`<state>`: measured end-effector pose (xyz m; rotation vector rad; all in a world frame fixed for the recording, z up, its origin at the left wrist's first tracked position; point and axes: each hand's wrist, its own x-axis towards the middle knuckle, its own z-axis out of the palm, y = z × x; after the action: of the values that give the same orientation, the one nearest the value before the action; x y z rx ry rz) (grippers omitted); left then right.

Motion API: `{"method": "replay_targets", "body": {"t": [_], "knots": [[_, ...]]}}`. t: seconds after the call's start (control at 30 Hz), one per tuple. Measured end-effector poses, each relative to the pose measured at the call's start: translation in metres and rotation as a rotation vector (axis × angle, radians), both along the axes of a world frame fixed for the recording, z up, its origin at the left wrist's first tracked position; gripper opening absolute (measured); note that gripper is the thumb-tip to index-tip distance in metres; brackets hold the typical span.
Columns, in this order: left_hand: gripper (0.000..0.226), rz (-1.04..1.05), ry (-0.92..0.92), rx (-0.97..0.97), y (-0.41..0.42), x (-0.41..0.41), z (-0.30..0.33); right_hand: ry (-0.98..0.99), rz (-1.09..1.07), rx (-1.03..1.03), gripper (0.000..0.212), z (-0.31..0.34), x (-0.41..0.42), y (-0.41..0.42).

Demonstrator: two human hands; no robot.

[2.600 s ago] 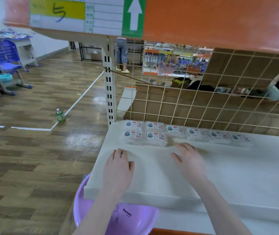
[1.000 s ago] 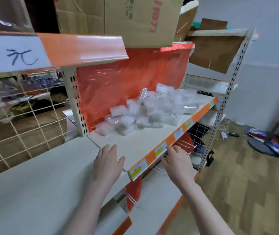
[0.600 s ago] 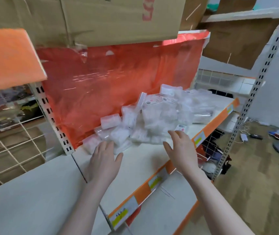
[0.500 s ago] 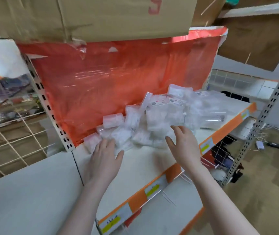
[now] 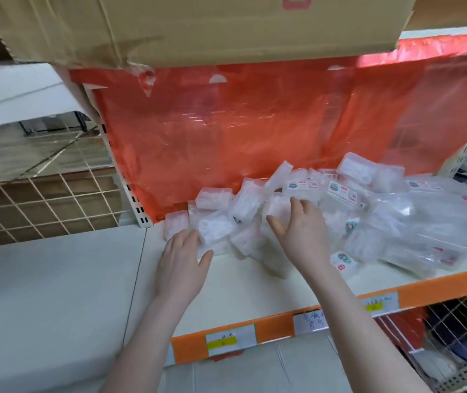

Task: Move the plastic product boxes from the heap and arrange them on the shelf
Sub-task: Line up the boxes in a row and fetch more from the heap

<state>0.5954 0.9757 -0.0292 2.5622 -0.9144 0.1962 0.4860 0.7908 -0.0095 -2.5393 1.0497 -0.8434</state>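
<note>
A white shelf [image 5: 56,293] runs along the left. The left hand [image 5: 182,265] lies flat, fingers spread, fingertips touching the near edge of a heap of clear plastic boxes [image 5: 326,217]. The right hand [image 5: 303,234], fingers loosely extended, reaches into the heap's middle. Behind hangs an orange plastic sheet [image 5: 255,131].

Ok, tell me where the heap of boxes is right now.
In the head view the heap lies right of centre on the white shelf, against the red sheet, with both hands at its near-left edge.
</note>
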Motion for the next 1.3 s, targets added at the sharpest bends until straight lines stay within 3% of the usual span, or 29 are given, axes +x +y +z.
{"method": "replay_targets", "body": {"t": [0.2,0.6,0.9,1.3], "knots": [[0.043,0.064,-0.041,-0.006,0.004,0.004,0.005,0.073,-0.051,-0.034,0.063,0.0,0.02,0.001],[0.046,0.049,-0.034,0.003,0.004,0.024,0.005,0.16,-0.097,0.024,0.039,0.002,0.024,-0.004],[0.053,-0.073,-0.045,0.039,-0.016,0.038,0.008,0.182,-0.196,0.012,0.067,0.007,0.036,-0.004],[0.055,-0.128,-0.023,0.124,-0.022,0.049,-0.005,0.099,-0.086,0.202,0.03,0.01,0.022,-0.01]]}}
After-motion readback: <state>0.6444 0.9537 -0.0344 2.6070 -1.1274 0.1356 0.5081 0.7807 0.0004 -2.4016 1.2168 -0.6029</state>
